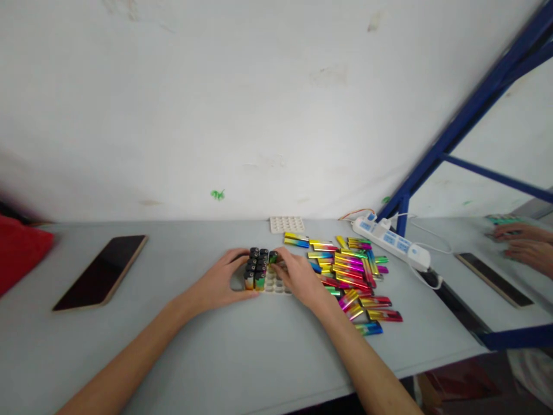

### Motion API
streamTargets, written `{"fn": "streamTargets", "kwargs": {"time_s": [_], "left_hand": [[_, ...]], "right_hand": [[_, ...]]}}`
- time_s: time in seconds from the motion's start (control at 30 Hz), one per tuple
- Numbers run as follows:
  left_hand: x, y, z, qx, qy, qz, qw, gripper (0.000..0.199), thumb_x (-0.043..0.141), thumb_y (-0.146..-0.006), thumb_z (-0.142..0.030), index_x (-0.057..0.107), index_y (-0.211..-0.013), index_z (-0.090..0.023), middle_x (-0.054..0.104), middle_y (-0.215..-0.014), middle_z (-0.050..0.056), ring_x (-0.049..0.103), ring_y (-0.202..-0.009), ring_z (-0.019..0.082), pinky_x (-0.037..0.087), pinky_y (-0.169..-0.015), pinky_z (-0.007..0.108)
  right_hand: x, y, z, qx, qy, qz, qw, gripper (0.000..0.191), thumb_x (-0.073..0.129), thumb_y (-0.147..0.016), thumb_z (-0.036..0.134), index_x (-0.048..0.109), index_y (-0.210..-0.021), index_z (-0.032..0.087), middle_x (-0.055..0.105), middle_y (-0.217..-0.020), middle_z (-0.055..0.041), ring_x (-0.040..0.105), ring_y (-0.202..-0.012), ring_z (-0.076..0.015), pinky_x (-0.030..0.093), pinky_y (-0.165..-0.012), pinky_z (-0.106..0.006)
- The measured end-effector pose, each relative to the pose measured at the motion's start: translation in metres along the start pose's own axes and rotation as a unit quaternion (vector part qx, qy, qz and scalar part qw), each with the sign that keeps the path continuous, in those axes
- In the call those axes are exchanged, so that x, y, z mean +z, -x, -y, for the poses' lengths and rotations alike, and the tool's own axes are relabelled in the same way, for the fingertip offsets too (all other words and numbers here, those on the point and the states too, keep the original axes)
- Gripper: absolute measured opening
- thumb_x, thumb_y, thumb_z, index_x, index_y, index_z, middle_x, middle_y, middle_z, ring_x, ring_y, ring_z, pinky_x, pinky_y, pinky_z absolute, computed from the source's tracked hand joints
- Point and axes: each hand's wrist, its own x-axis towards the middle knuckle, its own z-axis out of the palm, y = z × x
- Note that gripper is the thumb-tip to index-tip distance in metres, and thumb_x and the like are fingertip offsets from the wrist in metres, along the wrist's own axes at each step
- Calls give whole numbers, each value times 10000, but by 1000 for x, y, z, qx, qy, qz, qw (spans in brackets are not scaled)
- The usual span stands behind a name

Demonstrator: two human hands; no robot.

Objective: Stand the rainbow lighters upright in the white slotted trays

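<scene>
Near the middle of the table lies a white slotted tray (272,283). Several black-topped lighters (255,268) stand upright in its left part, packed in rows. My left hand (222,279) curves around the tray's left end, with fingers at the far side and the thumb at the near edge. Over the tray's slots, my right hand (298,274) pinches one black-topped lighter (273,256) upright, right of the filled rows; its lower end is partly hidden by my fingers. Some slots under my right hand show bare.
Loose metallic-coloured lighters (349,266) lie piled right of the tray. Behind is another white slotted tray (287,224). A power strip (393,239) with cables and a blue frame (404,202) stand right, a phone (101,274) and red bag (21,251) left. Another person's hands (529,245) are far right.
</scene>
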Motion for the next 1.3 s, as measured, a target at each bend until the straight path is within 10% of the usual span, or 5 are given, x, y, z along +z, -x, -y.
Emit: {"fn": "streamTargets", "kwargs": {"time_s": [0.27,0.67,0.87,1.03,1.3], "left_hand": [[5,1,3,7,6,-24,1000,785,1103,-913,-676,875,-1561,-296,827,-1722,179,807,-1598,491,648,-1439,661],[8,1,1,0,2,-38,999,758,1036,-981,-742,864,-1577,-305,835,-1721,175,810,-1601,480,647,-1448,661],[9,0,0,-6,3,-34,999,769,1033,-982,-749,865,-1570,-283,831,-1730,189,808,-1606,489,641,-1452,670],[6,-1,-4,-9,11,-27,1000,771,1034,-978,-759,872,-1563,-283,835,-1731,181,810,-1606,479,641,-1451,657],[6,0,-4,-19,1,-31,999,779,1053,-964,-749,879,-1560,-278,835,-1736,178,809,-1609,477,634,-1458,649]], "right_hand": [[-44,-6,-42,13,86,-119,989,184,719,-1251,249,897,-1301,250,938,-1322,-156,871,-1288,-349,658,-1223,-499],[-65,-37,-32,101,327,32,939,250,732,-1226,195,929,-1377,229,896,-1494,-213,796,-1452,-393,599,-1224,-512],[-79,-43,-37,39,45,-119,991,164,800,-1182,374,911,-1190,253,943,-1185,-122,848,-1116,-321,665,-1098,-468],[-74,-54,-19,38,-265,-245,932,567,994,-917,812,855,-1018,271,894,-1018,-72,830,-1009,-295,661,-911,-403],[-40,-36,20,102,-480,-154,857,748,1026,-840,911,637,-1116,335,656,-747,94,580,-617,-163,508,-598,-278]]}}
